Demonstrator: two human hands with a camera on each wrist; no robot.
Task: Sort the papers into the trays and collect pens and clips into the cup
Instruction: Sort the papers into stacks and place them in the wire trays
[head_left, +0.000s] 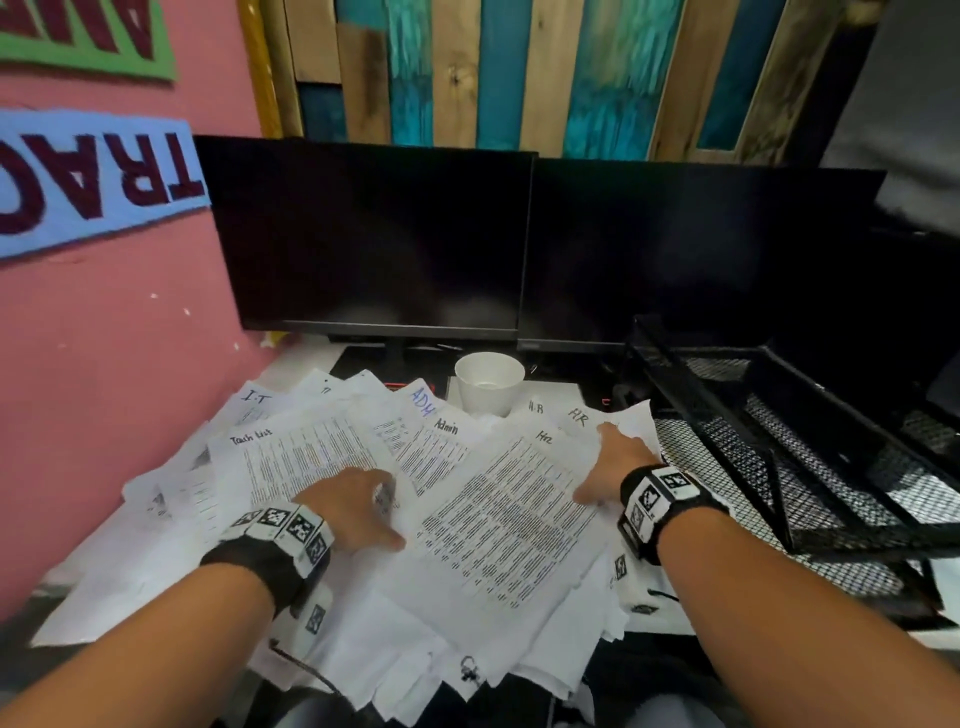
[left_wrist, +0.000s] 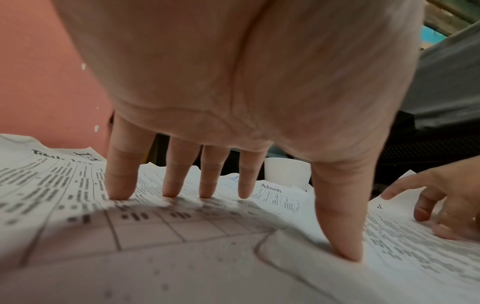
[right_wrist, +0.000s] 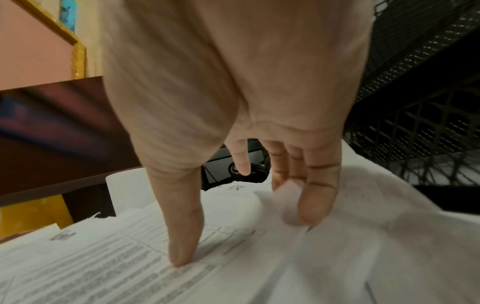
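Printed papers lie fanned over the desk, with handwritten headings such as I.T, Admin and HR. My left hand presses flat on the left sheets; its straight fingertips and thumb rest on the print. My right hand lies on the HR sheets by the black mesh trays. Its thumb presses down, and a sheet corner curls up against the other fingers. An empty white paper cup stands behind the papers. A small black clip lies at the pile's front edge.
Two dark monitors stand close behind the cup. A pink wall bounds the desk on the left. The stacked mesh trays fill the right side, their front edge beside my right wrist. Papers overhang the near desk edge.
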